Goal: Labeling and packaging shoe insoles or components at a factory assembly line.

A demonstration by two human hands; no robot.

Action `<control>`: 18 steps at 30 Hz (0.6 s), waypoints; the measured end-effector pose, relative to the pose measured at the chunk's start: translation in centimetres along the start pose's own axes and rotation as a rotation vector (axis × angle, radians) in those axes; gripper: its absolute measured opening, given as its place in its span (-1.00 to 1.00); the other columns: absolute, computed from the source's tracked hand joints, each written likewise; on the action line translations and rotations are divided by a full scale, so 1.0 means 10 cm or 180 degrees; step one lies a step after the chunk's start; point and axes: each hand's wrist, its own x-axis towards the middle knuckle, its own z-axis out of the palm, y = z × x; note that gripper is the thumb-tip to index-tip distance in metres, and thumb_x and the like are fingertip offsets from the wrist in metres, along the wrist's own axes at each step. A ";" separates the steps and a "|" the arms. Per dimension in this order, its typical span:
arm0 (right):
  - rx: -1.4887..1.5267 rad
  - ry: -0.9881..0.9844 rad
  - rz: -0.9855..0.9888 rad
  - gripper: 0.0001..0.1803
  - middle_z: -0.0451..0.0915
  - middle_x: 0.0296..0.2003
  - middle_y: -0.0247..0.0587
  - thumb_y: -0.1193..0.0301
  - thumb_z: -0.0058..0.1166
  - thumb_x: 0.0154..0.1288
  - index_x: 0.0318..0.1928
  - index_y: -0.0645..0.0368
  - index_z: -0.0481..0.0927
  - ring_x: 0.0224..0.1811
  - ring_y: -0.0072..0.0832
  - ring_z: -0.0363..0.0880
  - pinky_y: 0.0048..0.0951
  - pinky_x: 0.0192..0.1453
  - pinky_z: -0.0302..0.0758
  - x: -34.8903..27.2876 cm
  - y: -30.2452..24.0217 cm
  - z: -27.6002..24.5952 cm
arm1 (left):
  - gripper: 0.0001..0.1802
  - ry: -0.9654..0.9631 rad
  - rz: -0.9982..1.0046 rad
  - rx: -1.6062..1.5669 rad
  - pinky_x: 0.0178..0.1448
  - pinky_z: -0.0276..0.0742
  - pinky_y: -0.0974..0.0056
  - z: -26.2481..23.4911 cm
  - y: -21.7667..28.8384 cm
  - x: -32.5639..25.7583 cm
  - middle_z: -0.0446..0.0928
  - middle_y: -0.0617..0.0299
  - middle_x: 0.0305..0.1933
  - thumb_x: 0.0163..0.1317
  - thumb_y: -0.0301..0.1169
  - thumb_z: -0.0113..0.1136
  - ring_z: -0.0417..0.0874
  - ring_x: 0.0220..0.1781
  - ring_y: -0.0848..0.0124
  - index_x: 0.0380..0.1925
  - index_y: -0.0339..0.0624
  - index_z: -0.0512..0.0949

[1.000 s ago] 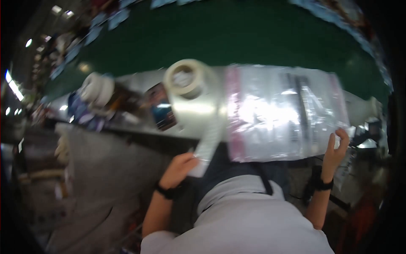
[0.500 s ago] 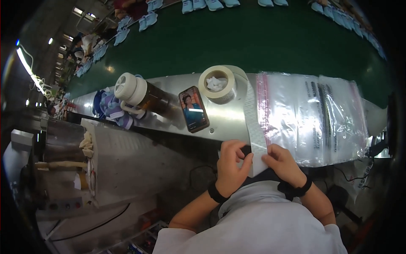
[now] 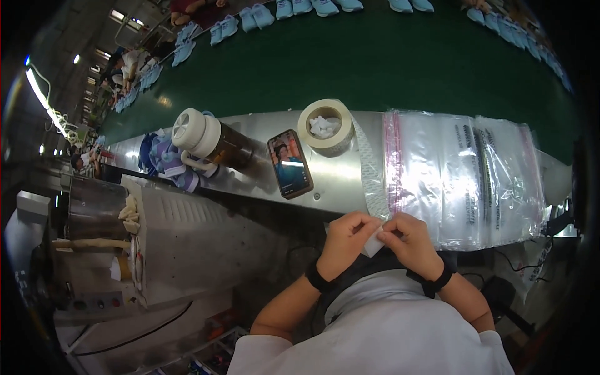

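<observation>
A long strip of pale labels (image 3: 372,187) comes off a label roll (image 3: 341,147) and hangs over the near edge of the metal table. At its lower part, my left hand (image 3: 345,242) pinches the strip between thumb and fingertips. My right hand (image 3: 412,245) is closed close beside it, thumb and forefinger pressed together at the strip's right edge. The fingertips of both hands almost meet, so what lies between them is mostly covered. A white end of the strip (image 3: 372,246) shows below the fingers. White crumpled scraps (image 3: 324,127) fill the roll's core.
Stacked clear plastic bags (image 3: 431,181) lie right of the strip. A phone (image 3: 290,164), a white-lidded bottle (image 3: 212,139) and purple-blue fabric (image 3: 167,159) are to the left. Light-blue shoes (image 3: 325,7) stand along the green surface's (image 3: 375,62) far edge. A grey machine (image 3: 181,244) stands lower left.
My hands have come together at the strip; earlier they were farther apart, with a thin edge stretched between them. The shoes at the far edge have shifted slightly to the right.
</observation>
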 end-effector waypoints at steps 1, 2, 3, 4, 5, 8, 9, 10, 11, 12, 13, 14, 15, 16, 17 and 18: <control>-0.0009 0.0011 0.0013 -0.83 0.47 -0.56 -0.18 0.42 0.23 0.10 -0.48 0.22 0.52 -0.56 -0.28 0.43 -0.38 -0.46 0.35 -0.02 -0.01 -0.03 | -0.93 0.0187 -0.0022 0.0036 -0.34 0.41 0.49 -0.02 0.01 0.02 0.54 0.24 -0.43 0.19 -0.54 0.16 0.50 -0.41 0.61 -0.36 -0.34 0.56; -0.0272 -0.0141 0.0141 -0.81 0.46 -0.57 -0.18 0.39 0.23 0.09 -0.49 0.21 0.51 -0.55 -0.28 0.43 -0.36 -0.47 0.35 -0.06 -0.03 -0.07 | -0.94 0.0365 -0.0042 0.0069 -0.34 0.41 0.50 -0.04 0.01 0.04 0.54 0.25 -0.44 0.19 -0.55 0.16 0.49 -0.42 0.62 -0.38 -0.34 0.56; -0.0546 -0.0276 0.0280 -0.78 0.45 -0.57 -0.18 0.35 0.24 0.09 -0.51 0.21 0.51 -0.55 -0.27 0.44 -0.34 -0.47 0.36 -0.08 -0.02 -0.13 | -0.94 0.0580 0.0258 0.0115 -0.35 0.42 0.48 -0.05 0.02 0.08 0.54 0.23 -0.43 0.18 -0.56 0.15 0.50 -0.44 0.60 -0.38 -0.35 0.55; -0.0577 -0.0230 0.0311 -0.78 0.45 -0.57 -0.18 0.35 0.24 0.09 -0.51 0.21 0.51 -0.55 -0.27 0.44 -0.34 -0.47 0.36 -0.10 0.00 -0.18 | -0.95 0.0607 0.0473 0.0318 -0.34 0.42 0.48 -0.06 0.05 0.09 0.54 0.21 -0.43 0.18 -0.57 0.15 0.50 -0.45 0.57 -0.38 -0.36 0.55; -0.0751 -0.0275 0.0242 -0.77 0.46 -0.56 -0.17 0.35 0.25 0.08 -0.51 0.20 0.50 -0.51 -0.26 0.44 -0.32 -0.43 0.37 -0.13 0.03 -0.24 | -0.95 0.0627 0.0692 0.0513 -0.34 0.43 0.47 -0.07 0.11 0.09 0.54 0.19 -0.43 0.18 -0.58 0.14 0.51 -0.46 0.55 -0.39 -0.36 0.55; -0.1339 0.0437 -0.0058 -0.77 0.46 -0.49 -0.16 0.34 0.26 0.04 -0.46 0.19 0.49 -0.41 -0.22 0.44 -0.29 -0.34 0.38 -0.09 0.12 -0.38 | -0.88 -0.0095 0.0484 0.0547 -0.23 0.44 0.44 0.04 0.19 0.08 0.55 0.14 -0.29 0.21 -0.55 0.10 0.54 -0.34 0.47 -0.27 -0.33 0.56; -0.1706 0.1154 -0.0372 -0.76 0.46 -0.44 -0.16 0.35 0.26 0.02 -0.42 0.18 0.48 -0.34 -0.20 0.43 -0.28 -0.29 0.38 0.00 0.16 -0.41 | -0.83 -0.0501 0.0294 0.0608 -0.15 0.43 0.44 0.09 0.21 0.10 0.55 0.15 -0.22 0.23 -0.52 0.08 0.55 -0.24 0.47 -0.19 -0.33 0.56; -0.1933 0.1317 -0.0245 -0.68 0.44 -0.30 -0.19 0.33 0.30 -0.05 -0.34 0.16 0.45 -0.20 -0.20 0.38 -0.27 -0.18 0.33 0.07 0.17 -0.43 | -0.68 -0.0693 0.1105 0.1130 0.03 0.44 0.27 0.14 0.09 0.15 0.52 0.08 -0.05 0.18 -0.43 0.15 0.54 0.00 0.25 -0.06 -0.31 0.52; -0.1979 0.1360 -0.0232 -0.68 0.44 -0.30 -0.19 0.33 0.30 -0.05 -0.34 0.16 0.45 -0.20 -0.20 0.38 -0.27 -0.18 0.33 0.10 0.24 -0.44 | -0.68 -0.0733 0.1142 0.1096 0.03 0.44 0.27 0.21 0.02 0.18 0.52 0.08 -0.05 0.18 -0.43 0.15 0.54 0.00 0.25 -0.06 -0.31 0.52; -0.2248 0.1413 -0.0213 -0.65 0.42 -0.26 -0.21 0.32 0.31 -0.07 -0.32 0.15 0.44 -0.16 -0.21 0.36 -0.26 -0.16 0.29 0.12 0.33 -0.42 | -0.63 -0.0858 0.1517 0.1668 0.11 0.40 0.21 0.27 -0.01 0.20 0.49 0.06 0.01 0.15 -0.40 0.19 0.48 0.10 0.18 -0.04 -0.31 0.50; -0.2510 0.1456 -0.0196 -0.62 0.40 -0.22 -0.23 0.31 0.33 -0.10 -0.31 0.15 0.43 -0.12 -0.23 0.34 -0.26 -0.13 0.26 0.14 0.39 -0.41 | -0.58 -0.0965 0.1893 0.2244 0.20 0.35 0.16 0.31 -0.05 0.21 0.47 0.04 0.06 0.12 -0.37 0.22 0.41 0.20 0.11 -0.02 -0.32 0.48; -0.2573 0.1500 -0.0098 -0.62 0.38 -0.21 -0.25 0.31 0.33 -0.11 -0.31 0.13 0.42 -0.11 -0.26 0.32 -0.25 -0.10 0.20 0.14 0.41 -0.38 | -0.52 -0.1213 0.1752 0.2443 0.23 0.33 0.15 0.32 -0.12 0.22 0.44 0.06 0.11 0.07 -0.32 0.27 0.38 0.22 0.12 -0.03 -0.32 0.47; -0.2578 0.1502 -0.0075 -0.62 0.38 -0.21 -0.25 0.31 0.33 -0.11 -0.31 0.13 0.42 -0.11 -0.26 0.32 -0.25 -0.10 0.20 0.14 0.43 -0.36 | -0.52 -0.1233 0.1747 0.2431 0.23 0.33 0.15 0.33 -0.13 0.21 0.44 0.06 0.11 0.07 -0.32 0.27 0.38 0.22 0.12 -0.03 -0.32 0.47; -0.2655 0.1596 -0.0131 -0.63 0.39 -0.21 -0.25 0.32 0.31 -0.10 -0.31 0.13 0.42 -0.12 -0.26 0.32 -0.25 -0.10 0.20 0.14 0.44 -0.35 | -0.53 -0.1222 0.1744 0.2418 0.22 0.34 0.15 0.33 -0.14 0.20 0.44 0.06 0.10 0.06 -0.32 0.27 0.38 0.22 0.12 -0.04 -0.32 0.48; -0.2730 0.1687 -0.0187 -0.64 0.39 -0.22 -0.25 0.32 0.30 -0.09 -0.31 0.12 0.42 -0.12 -0.26 0.32 -0.24 -0.10 0.20 0.14 0.47 -0.34 | -0.54 -0.1209 0.1739 0.2407 0.21 0.35 0.15 0.33 -0.15 0.18 0.45 0.05 0.10 0.06 -0.32 0.28 0.39 0.21 0.12 -0.06 -0.33 0.48; -0.2757 0.1686 -0.0181 -0.66 0.38 -0.21 -0.26 0.33 0.29 -0.07 -0.32 0.12 0.41 -0.13 -0.26 0.31 -0.25 -0.10 0.19 0.16 0.51 -0.35 | -0.54 -0.1218 0.1737 0.2407 0.21 0.35 0.15 0.32 -0.16 0.18 0.45 0.05 0.10 0.06 -0.32 0.28 0.39 0.21 0.12 -0.06 -0.33 0.48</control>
